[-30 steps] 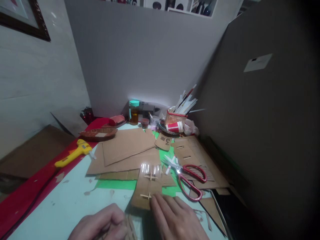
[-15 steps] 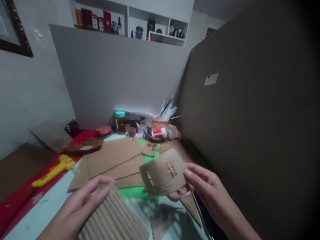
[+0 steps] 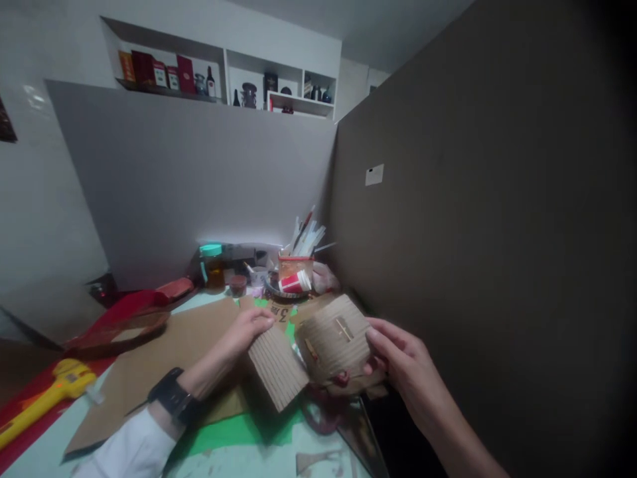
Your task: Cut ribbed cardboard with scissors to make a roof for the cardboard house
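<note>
My left hand (image 3: 246, 330) grips the top edge of a ribbed corrugated cardboard sheet (image 3: 277, 365), held upright above the table; a black watch sits on that wrist. My right hand (image 3: 401, 362) pinches the right edge of a curved cardboard panel (image 3: 334, 335) with small window cut-outs crossed by thin sticks. The two pieces meet edge to edge in front of me. Red scissors (image 3: 323, 411) lie on the table just under them, mostly hidden.
Flat cardboard sheets (image 3: 164, 358) and a green mat (image 3: 233, 431) cover the table. A yellow glue gun (image 3: 44, 398) lies at the left. A cup of sticks (image 3: 298, 255), a red cup (image 3: 293, 283) and a jar (image 3: 212, 264) stand at the back. Tall cardboard walls (image 3: 472, 232) enclose the right and rear.
Both hands lifted off the table, each raising a cardboard piece. The pieces came together in mid-air, and my view tilted upward and turned left.
</note>
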A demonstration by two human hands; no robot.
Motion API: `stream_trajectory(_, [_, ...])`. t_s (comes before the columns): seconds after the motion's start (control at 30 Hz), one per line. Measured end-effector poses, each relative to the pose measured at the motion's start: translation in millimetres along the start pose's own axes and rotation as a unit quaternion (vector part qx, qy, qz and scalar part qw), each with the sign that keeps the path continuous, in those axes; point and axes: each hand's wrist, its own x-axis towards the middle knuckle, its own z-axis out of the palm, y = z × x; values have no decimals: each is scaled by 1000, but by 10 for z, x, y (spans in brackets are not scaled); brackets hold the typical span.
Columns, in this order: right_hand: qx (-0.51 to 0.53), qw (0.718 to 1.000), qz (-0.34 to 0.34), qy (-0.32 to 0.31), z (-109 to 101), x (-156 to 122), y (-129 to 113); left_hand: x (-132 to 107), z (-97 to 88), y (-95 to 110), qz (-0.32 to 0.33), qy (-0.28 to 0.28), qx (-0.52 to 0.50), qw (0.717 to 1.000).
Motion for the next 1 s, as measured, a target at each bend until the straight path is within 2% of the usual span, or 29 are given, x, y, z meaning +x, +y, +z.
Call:
stream_trajectory(0.1, [16, 998, -17, 50, -50, 113, -1, 229, 19, -79, 14, -21, 16, 1000])
stream_trajectory(0.17, [32, 998, -11, 54, -67, 179, 3, 358, 28, -112, 29, -19, 28, 999])
stream_trajectory(0.33, [71, 997, 36, 8, -34, 271, 73, 587, 126, -167, 71, 6, 63, 995])
stream_trajectory(0.47, [70, 996, 56, -28, 31, 276, 106, 599, 194, -154, 101, 18, 89, 991])
stream_trajectory(0.63, [44, 994, 75, -64, 86, 261, 64, 336, 201, 64, 116, 50, 54, 991])
stream_trajectory(0.7, [35, 993, 84, -75, 99, 257, 51, 153, 226, 207, 107, 18, 3, 994])
stream_trajectory(0.83, [14, 991, 92, -94, 159, 228, 39, -222, 326, 421, 57, -87, -95, 990])
stream_trajectory(0.9, [2, 990, 94, -102, 208, 187, 40, -379, 379, 447, 42, -99, -120, 987])
stream_trajectory(1.0, [-21, 989, 93, -114, 263, 84, 66, -578, 437, 416, 39, -85, -141, 986])
